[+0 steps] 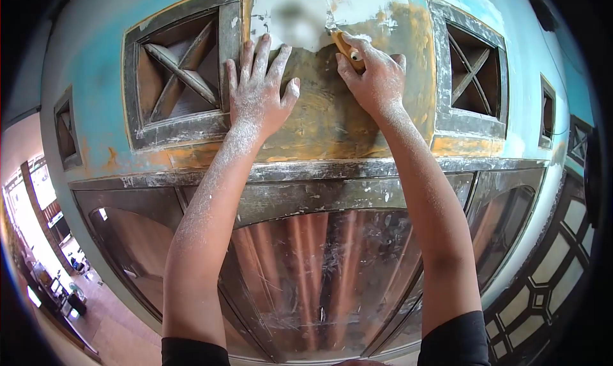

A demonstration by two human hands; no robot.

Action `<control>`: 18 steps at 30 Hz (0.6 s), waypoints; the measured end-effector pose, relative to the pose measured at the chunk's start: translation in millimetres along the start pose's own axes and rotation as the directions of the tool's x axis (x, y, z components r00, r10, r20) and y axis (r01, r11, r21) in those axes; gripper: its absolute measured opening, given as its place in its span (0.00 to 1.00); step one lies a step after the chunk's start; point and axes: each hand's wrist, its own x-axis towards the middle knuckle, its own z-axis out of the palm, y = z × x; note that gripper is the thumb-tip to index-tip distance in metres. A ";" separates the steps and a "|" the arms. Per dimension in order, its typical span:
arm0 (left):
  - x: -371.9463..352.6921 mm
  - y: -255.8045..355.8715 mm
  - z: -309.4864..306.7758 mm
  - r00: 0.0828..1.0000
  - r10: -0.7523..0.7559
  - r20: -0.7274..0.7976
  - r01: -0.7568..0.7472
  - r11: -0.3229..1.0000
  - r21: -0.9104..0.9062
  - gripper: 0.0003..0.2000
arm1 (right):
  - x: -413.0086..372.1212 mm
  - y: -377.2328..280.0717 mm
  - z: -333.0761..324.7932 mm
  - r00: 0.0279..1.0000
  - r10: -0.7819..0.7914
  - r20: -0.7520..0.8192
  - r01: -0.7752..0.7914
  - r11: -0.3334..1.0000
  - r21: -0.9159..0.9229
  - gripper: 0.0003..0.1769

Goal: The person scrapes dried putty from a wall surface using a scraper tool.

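My right hand point(377, 75) is wrapped round the yellowish handle of a scraper point(348, 50), its blade end up against the wall at the edge of a white patch point(297, 21). My left hand point(258, 91) lies with fingers spread on the wall beside the left vent frame, holding nothing. White dust covers both hands and forearms. Below the white patch the wall surface point(319, 111) is brown and olive with orange smears. The scraper's blade is partly hard to make out.
Wooden vents with crossed slats stand at left point(182, 72) and right point(472, 69). A ledge point(306, 169) runs below, above a glass panel point(319, 270) with reddish curtains. A tiled floor point(121, 328) shows at lower left, a patterned lattice point(543, 289) at lower right.
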 end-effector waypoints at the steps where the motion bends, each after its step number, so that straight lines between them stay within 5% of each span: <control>1: -3.7 5.1 -1.3 1.000 -0.007 0.025 0.006 0.999 0.041 0.34 | -1.3 -1.0 -1.1 1.000 0.004 0.000 -0.004 1.000 0.002 0.19; 5: -19.2 38.1 3.5 0.990 0.121 0.069 -0.118 0.991 -0.059 0.35 | -0.6 -0.2 -4.3 0.999 0.005 0.041 -0.007 0.999 0.049 0.20; 10: -1.0 62.6 6.8 0.993 0.081 0.085 -0.068 0.987 -0.147 0.34 | 1.1 -1.9 -10.2 0.996 0.009 0.086 -0.018 0.995 0.102 0.22; 13: 17.0 82.3 10.7 0.996 -0.087 0.026 0.088 0.852 -0.516 0.33 | -3.5 0.9 -7.0 0.993 -0.062 0.102 0.046 0.987 0.153 0.24; 18: 39.7 112.5 8.0 0.971 -0.232 0.055 0.197 0.653 -0.731 0.27 | -4.2 6.4 -8.7 0.988 -0.047 0.150 -0.001 0.951 0.309 0.29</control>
